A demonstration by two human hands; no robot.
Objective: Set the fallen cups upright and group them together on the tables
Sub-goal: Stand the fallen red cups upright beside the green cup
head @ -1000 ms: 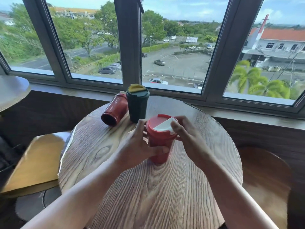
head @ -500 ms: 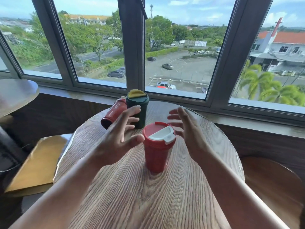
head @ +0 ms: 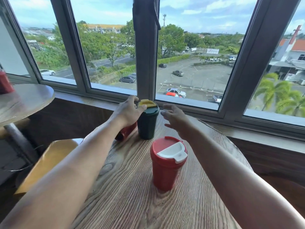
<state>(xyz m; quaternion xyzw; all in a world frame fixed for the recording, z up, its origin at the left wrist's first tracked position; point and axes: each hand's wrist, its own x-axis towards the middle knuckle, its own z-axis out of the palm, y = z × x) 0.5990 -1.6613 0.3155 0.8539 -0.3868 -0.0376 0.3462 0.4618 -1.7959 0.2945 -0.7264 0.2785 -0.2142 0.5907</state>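
I have both bare arms stretched forward, forearms converging. My left hand [head: 127, 110] is curled, thumb tip pointing right, fingers bent over. My right hand [head: 175, 119] hangs open, fingers spread and slack, holding nothing.

Head-height view, forward and down

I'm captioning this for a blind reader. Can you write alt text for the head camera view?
Left hand rests on a green cup's yellow lid while the open right hand nears it, on a round wooden table by a window; a red cup stands nearer.
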